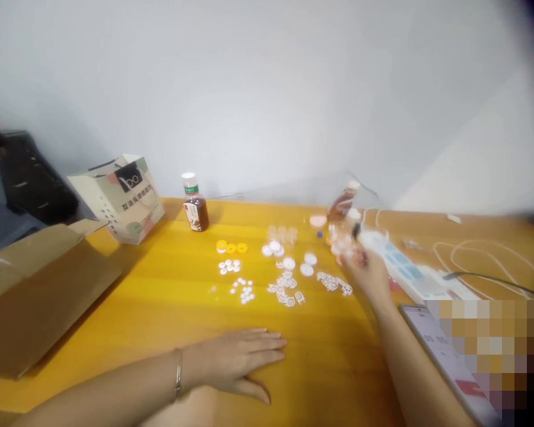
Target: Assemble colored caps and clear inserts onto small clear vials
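My left hand (238, 359) lies on the yellow wooden table, fingers stretched out, with nothing in it. Farther off, my right hand (368, 273) reaches to a blurred heap of small white and orange parts (340, 242); its fingertips are smeared, so any hold is unclear. Between the hands lie white gear-like plastic pieces (285, 289) and a second cluster of white toothed pieces (333, 283). Beyond them sit round white discs (288, 264), clear plastic cups (282, 234) and yellow rings (231, 248). To their left are small white caps (229, 267) and tiny white beads (244, 292).
A cardboard box (48, 296) and a paper bag (124, 201) stand at left. Two dark drink bottles, one upright (196, 207) and one tilted (343, 201), are at the back. A white power strip (404, 267), cables (489, 249) and a phone-like screen (445, 356) lie at right.
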`<action>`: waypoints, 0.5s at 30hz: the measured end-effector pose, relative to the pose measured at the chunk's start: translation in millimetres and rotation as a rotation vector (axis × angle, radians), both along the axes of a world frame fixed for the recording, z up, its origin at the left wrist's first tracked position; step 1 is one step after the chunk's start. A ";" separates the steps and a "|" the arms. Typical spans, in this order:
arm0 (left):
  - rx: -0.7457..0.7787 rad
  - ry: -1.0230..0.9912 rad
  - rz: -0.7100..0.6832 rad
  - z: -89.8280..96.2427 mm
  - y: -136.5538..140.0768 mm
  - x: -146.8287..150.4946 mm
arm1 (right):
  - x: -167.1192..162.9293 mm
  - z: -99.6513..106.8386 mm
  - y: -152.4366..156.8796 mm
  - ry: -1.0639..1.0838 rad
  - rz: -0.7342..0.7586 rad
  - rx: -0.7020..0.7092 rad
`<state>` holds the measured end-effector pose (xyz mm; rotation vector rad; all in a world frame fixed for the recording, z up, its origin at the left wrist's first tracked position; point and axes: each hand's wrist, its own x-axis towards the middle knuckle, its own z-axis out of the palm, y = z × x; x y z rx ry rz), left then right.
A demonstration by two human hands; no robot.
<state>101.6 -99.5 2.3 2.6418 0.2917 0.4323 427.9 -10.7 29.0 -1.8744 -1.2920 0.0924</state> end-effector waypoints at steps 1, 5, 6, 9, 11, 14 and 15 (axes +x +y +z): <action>-0.006 0.012 0.008 -1.2 -0.9 0.9 | 5.6 -4.1 1.0 0.010 -0.039 -0.021; -0.028 0.031 0.017 -2.2 -0.4 3.4 | 12.6 -18.4 5.8 -0.003 -0.050 -0.117; -0.033 0.035 0.014 -2.1 0.2 3.4 | 12.5 -20.4 7.4 -0.024 -0.044 -0.138; -0.044 0.057 0.006 -1.4 1.6 2.9 | 11.9 -22.2 11.6 -0.072 -0.040 -0.165; -0.049 0.065 0.003 -0.7 1.9 2.7 | 11.5 -21.4 12.7 -0.080 -0.049 -0.159; -0.053 0.058 0.008 -0.3 1.8 2.9 | 10.3 -19.8 11.2 -0.066 -0.078 -0.130; -0.054 0.056 0.007 -0.4 1.8 3.0 | 9.8 -19.4 10.1 -0.059 -0.082 -0.120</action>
